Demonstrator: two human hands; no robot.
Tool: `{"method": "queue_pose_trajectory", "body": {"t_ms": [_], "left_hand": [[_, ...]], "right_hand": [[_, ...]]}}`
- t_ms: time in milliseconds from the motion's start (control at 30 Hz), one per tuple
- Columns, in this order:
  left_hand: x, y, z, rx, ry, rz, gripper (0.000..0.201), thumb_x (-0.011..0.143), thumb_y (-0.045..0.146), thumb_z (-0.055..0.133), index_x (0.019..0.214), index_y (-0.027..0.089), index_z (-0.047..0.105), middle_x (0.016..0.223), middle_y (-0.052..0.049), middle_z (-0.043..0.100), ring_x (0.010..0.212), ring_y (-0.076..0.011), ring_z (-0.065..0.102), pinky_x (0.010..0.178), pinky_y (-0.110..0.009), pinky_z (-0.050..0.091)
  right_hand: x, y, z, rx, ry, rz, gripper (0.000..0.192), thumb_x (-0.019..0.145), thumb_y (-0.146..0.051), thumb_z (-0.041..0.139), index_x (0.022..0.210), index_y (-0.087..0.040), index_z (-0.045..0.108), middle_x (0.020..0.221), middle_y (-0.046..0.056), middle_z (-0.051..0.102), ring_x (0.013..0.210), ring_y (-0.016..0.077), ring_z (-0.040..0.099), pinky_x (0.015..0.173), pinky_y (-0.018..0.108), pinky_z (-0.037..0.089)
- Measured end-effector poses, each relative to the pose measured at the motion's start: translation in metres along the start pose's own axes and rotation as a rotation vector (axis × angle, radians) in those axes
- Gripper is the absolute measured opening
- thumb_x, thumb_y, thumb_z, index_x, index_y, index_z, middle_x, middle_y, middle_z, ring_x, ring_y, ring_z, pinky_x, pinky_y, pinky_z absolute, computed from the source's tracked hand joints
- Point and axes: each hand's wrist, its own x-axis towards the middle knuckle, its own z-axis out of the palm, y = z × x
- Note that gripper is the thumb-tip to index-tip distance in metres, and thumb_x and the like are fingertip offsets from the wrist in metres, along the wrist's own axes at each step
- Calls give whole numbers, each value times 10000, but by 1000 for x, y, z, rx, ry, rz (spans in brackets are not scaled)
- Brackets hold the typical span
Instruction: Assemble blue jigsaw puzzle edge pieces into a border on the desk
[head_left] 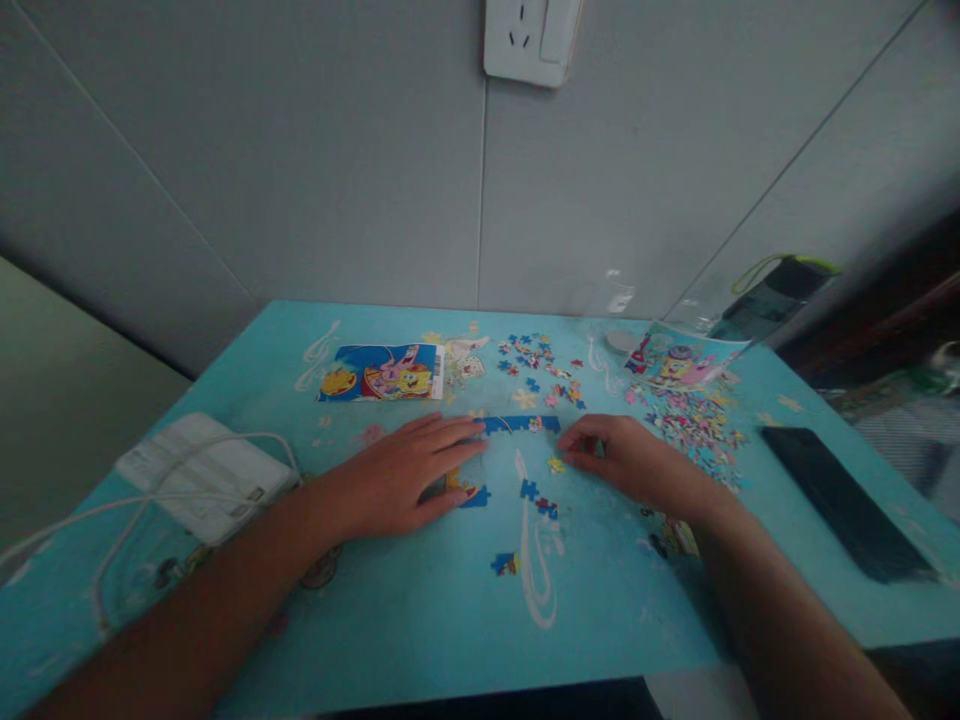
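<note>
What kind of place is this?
Likely a home or dorm corner: a small blue cartoon-printed table against a plain wall with a socket, jigsaw pieces strewn on it, and a white power bank.

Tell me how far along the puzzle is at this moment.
Early on. Done: only a short blue strip of joined pieces and a few small clusters. In hand: the left hand lies flat on a joined bit, and the right hand fingers a loose piece. Left: the large loose heap, a smaller scatter, with the reference picture nearby.
</note>
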Motion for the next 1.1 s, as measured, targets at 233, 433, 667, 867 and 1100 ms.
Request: {"method": "queue_pose_trajectory", "body": {"t_ms": [233,433,667,867,1100], "left_hand": [[1,-1,0,9,-35,-6,544,986,491,454,1494,310,376,1576,-37,361,1439,-268,346,1198,-501,262],[-1,-2,2,34,-44,-36,553,983,506,454,1499,328,363,1594,-24,327,1439,-285,341,1189,-523,273],[-1,0,0,23,-30,-26,546,983,507,455,1493,331,375,1580,-28,354,1418,-297,378,1169,-543,314],[-2,-1,1,48,-67,-65,544,985,505,444,1499,352,356,1600,-14,312,1418,-315,369,1140,-574,344],[-1,-3,3,30,-33,-24,552,981,492,462,1503,350,352,1597,-15,318,1416,-289,385,1166,-534,329]], "right_hand": [[1,-4,9,20,-22,-27,135,902,-301,627,952,-212,716,872,18,703,734,150,626,700,269,476],[0,-3,9,21,-11,-22,120,900,-291,637,950,-212,713,873,18,701,745,147,625,708,262,466],[0,-2,8,2,-18,10,130,885,-312,661,936,-210,724,857,22,705,726,145,619,688,257,455],[0,-4,7,7,-46,14,115,873,-294,661,895,-202,727,827,19,705,713,140,618,666,248,443],[0,-3,5,-11,-4,8,130,895,-278,613,915,-211,722,827,14,695,711,138,607,665,251,436]]}}
